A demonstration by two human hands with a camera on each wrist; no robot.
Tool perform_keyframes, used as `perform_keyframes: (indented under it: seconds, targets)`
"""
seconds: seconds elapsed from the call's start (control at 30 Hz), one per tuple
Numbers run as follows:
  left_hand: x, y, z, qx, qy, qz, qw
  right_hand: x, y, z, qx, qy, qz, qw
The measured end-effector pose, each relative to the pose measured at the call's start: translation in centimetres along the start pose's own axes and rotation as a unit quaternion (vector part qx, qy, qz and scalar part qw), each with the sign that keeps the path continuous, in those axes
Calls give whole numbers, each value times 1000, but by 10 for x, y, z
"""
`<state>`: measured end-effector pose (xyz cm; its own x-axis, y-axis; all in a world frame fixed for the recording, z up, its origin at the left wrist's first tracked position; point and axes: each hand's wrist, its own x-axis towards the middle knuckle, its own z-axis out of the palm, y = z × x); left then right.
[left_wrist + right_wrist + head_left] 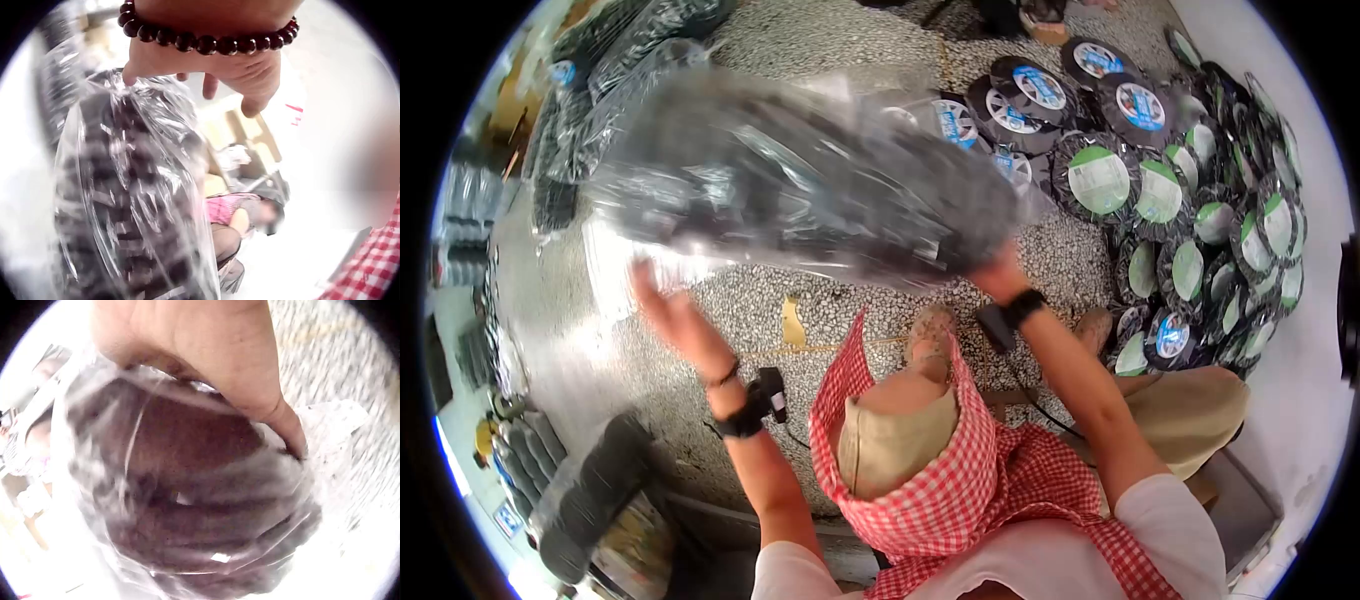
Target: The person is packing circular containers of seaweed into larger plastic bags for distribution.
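A long clear plastic bag packed with dark, stacked round things hangs slantwise in front of me, blurred in the head view. My right hand grips its right end. In the right wrist view the thumb of that hand lies along the side of the wrapped end, while the other fingers are hidden behind it. Near the bag's left end is my left hand, its fingers spread and not curled round anything. In the left wrist view, one fingertip of it overlaps the bag's top edge.
Many black discs with green labels or blue labels are heaped on the right. More wrapped dark bundles lie at the back left. A dark roll-shaped pack stands at the lower left. A yellowish scrap lies on the speckled floor.
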<state>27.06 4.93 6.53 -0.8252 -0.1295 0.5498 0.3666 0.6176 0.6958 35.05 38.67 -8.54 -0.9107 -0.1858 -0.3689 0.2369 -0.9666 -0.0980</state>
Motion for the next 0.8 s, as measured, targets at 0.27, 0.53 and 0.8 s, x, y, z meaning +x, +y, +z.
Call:
perform_keyframes:
  seconds: [0.27,0.53,0.8]
  targets:
    - [-19,44,104,-50,25,79,995,87,55,156,-324,-221,75,917]
    - [-97,-87,344,125,-152,-75,978,-86,-53,4,-417,159,18,895]
    - [-89,-153,338,-57,-174,-139,973,-155,-53,-20,-381,230,18,896]
